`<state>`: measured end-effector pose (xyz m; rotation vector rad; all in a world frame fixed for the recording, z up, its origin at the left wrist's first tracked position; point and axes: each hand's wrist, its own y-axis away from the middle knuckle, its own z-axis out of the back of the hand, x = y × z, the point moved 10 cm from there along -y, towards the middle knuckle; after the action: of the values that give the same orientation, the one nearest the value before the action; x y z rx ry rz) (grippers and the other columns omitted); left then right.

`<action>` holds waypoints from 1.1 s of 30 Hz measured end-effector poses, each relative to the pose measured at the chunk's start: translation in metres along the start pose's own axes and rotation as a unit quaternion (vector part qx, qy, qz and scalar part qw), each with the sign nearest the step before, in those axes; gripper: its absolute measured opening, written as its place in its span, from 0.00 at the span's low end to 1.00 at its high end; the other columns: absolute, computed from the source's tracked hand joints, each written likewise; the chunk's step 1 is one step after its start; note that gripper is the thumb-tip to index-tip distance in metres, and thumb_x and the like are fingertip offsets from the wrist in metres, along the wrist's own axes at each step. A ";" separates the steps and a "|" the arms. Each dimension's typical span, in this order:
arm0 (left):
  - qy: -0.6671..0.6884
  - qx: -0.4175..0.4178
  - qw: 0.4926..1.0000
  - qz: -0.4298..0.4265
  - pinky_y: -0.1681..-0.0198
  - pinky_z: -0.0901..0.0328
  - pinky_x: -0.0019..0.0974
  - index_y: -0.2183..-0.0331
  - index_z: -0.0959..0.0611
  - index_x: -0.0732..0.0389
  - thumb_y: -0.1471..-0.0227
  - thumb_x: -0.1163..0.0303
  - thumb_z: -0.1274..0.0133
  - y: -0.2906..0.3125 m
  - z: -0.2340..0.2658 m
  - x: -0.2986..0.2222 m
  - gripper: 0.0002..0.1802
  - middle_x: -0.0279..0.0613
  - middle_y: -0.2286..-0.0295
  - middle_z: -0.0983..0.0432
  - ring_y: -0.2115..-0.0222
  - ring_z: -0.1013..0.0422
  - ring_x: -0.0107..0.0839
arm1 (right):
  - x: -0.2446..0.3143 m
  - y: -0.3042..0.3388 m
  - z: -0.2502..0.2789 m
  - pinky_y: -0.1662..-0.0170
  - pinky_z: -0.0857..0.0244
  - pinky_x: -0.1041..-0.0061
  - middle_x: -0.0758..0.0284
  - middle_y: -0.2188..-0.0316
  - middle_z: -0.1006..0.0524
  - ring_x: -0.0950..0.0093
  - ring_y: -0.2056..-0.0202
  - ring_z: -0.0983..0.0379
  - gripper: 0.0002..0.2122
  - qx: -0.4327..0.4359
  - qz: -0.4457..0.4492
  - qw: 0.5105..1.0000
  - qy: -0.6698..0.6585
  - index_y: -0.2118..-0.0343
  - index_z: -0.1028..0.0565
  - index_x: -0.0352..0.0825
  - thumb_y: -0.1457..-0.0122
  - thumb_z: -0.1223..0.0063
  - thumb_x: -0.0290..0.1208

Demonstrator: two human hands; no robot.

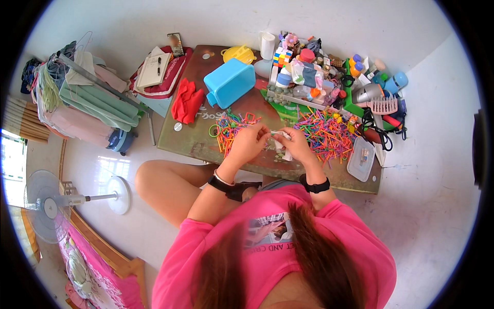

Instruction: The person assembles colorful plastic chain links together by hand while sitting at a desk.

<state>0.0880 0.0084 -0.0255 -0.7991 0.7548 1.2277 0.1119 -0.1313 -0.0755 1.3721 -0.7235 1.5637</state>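
Far to the left of the fingers, a white pedestal fan point(49, 203) stands on the floor, and above it a rack of folded clothes in green and pink point(85, 100) fills the corner. Closer in, a crumpled red cloth point(186, 100) lies on the low brown desk point(195, 139), with an overturned light-blue plastic bin point(230, 82) just beyond it.

Just left of the fingers sits a small heap of thin plastic sticks in orange, green and pink point(229, 129), some linked into shapes. The left hand point(249, 144) hovers over the desk's near edge with its fingers curled closed, pinching one end of a small pale piece point(278, 135). What that piece is cannot be told; it is too small. The right hand point(296, 147) meets it from the other side, fingers closed on the same piece, so the piece sits between both hands, just above the desk. Each wrist wears a black band.

Right of the fingers spreads a larger pile of coloured plastic sticks point(324, 135). Beyond it lies a crowd of small toys and bottles point(314, 72), a pink comb point(383, 105), and nearest the desk's right corner a clear rectangular plastic box point(362, 159).
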 end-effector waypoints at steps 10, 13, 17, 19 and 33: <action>0.378 0.033 0.915 0.138 0.71 0.32 0.27 0.69 0.21 0.68 0.46 0.72 0.45 0.000 -0.022 0.021 0.08 0.38 0.76 0.22 0.75 0.25 0.24 | 0.004 0.001 0.022 0.75 0.41 0.86 0.72 0.76 0.24 0.87 0.79 0.35 0.14 -0.160 -0.011 0.933 -0.321 0.61 0.22 0.31 0.39 0.46 0.38; 0.438 0.014 0.879 0.187 0.70 0.32 0.26 0.68 0.21 0.67 0.45 0.72 0.45 0.003 -0.024 0.027 0.07 0.39 0.74 0.22 0.74 0.25 0.25 | -0.002 0.001 0.023 0.73 0.37 0.87 0.71 0.72 0.24 0.86 0.77 0.34 0.14 -0.175 -0.016 0.883 -0.435 0.59 0.24 0.31 0.38 0.49 0.38; 0.464 0.006 0.867 0.182 0.68 0.31 0.26 0.68 0.21 0.67 0.45 0.73 0.46 0.007 -0.029 0.030 0.06 0.40 0.74 0.22 0.73 0.25 0.25 | 0.024 0.009 -0.032 0.70 0.35 0.84 0.69 0.66 0.22 0.86 0.71 0.30 0.13 -0.060 -0.058 0.911 -0.405 0.57 0.25 0.31 0.37 0.50 0.36; 0.465 0.009 0.869 0.170 0.68 0.31 0.26 0.68 0.22 0.68 0.45 0.74 0.46 0.008 -0.030 0.028 0.06 0.40 0.73 0.22 0.72 0.25 0.25 | 0.011 0.006 -0.026 0.68 0.32 0.82 0.70 0.66 0.22 0.85 0.68 0.27 0.13 -0.059 -0.036 0.935 -0.349 0.58 0.24 0.32 0.38 0.48 0.36; 0.234 0.083 0.959 0.139 0.69 0.30 0.26 0.68 0.22 0.68 0.46 0.73 0.44 0.001 -0.025 0.032 0.08 0.38 0.74 0.22 0.74 0.25 0.24 | 0.021 0.004 0.014 0.77 0.37 0.83 0.72 0.79 0.24 0.85 0.78 0.30 0.13 -0.136 0.050 0.989 -0.039 0.66 0.23 0.32 0.38 0.49 0.39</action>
<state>0.0909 0.0038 -0.0659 -0.8747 1.3776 1.2127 0.1146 -0.1403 -0.0520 1.2144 -1.0275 1.4334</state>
